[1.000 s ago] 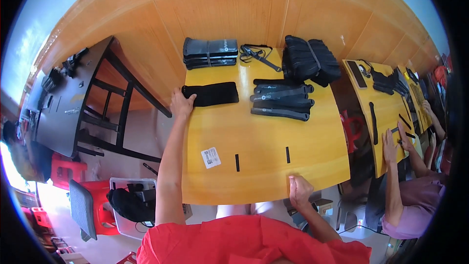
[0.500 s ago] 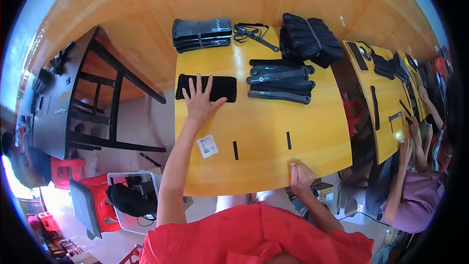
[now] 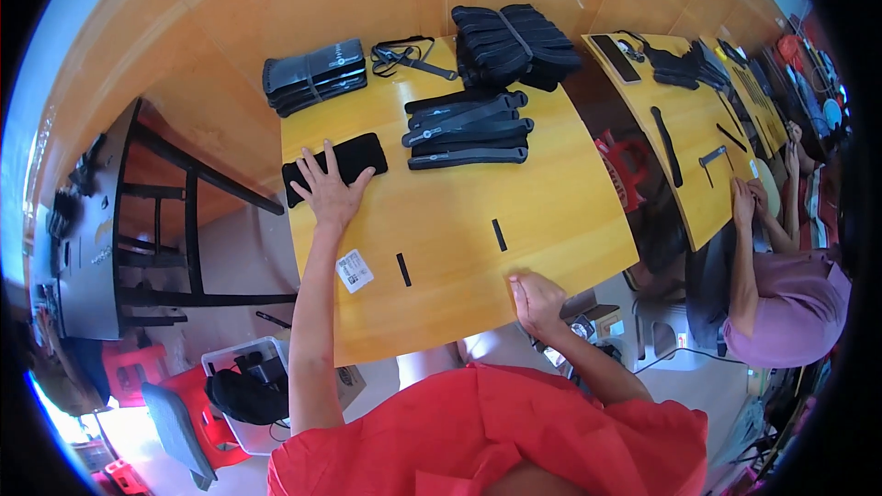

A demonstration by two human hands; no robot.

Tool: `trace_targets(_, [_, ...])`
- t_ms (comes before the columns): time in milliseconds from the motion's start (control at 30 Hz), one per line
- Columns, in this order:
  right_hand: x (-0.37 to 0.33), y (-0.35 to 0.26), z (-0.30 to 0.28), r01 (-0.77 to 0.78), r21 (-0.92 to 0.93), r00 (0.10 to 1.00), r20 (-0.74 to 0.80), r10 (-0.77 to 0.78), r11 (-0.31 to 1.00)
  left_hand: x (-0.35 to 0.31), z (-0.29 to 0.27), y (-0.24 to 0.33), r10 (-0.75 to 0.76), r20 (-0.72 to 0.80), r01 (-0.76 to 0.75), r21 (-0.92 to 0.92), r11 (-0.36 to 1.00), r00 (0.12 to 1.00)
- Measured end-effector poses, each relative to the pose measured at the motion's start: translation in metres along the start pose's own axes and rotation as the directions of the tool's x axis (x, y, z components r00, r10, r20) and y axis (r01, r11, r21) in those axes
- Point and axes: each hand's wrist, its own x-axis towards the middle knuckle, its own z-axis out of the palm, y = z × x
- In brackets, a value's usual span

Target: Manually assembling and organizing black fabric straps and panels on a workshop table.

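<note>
My left hand (image 3: 331, 189) lies flat with its fingers spread on a black fabric piece (image 3: 367, 156) at the table's left side. My right hand (image 3: 537, 300) is closed in a fist at the front edge; whatever it may hold is hidden. Between the hands, two short black strips (image 3: 402, 269) lie apart on the yellow table (image 3: 459, 298). A white printed label (image 3: 354, 271) is beside my left forearm. Farther back, several dark straps (image 3: 469, 133) lie stacked in a row.
Along the back stand a bundle of dark flat pieces (image 3: 315, 75), a loose strap with cord (image 3: 413, 60) and a large tied black bundle (image 3: 514, 44). Another person (image 3: 785, 312) works at the table to the right. A white bin (image 3: 276, 349) stands low at left.
The view has turned, so the table and its contents sit farther left and tilted. My left hand is still flat on the black fabric piece; my right fist is still at the edge.
</note>
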Motion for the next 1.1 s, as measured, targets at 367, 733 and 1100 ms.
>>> trace_targets(367, [-0.002,0.002,-0.001,0.031,-0.027,1.000,0.002,-0.031,0.999,0.018,-0.003,0.139,0.463,-0.240,-0.521,-0.351,0.778,0.853])
trace_targets(733, [0.002,0.003,-0.003,0.038,-0.016,0.999,-0.004,-0.038,0.999,0.045,0.028,0.169,0.576,-0.107,-0.581,-0.025,0.814,0.811])
trace_targets(1100, [0.022,0.007,-0.013,-0.173,0.287,0.985,0.073,0.159,0.942,0.033,0.018,0.166,0.550,-0.103,-0.557,-0.053,0.829,0.828])
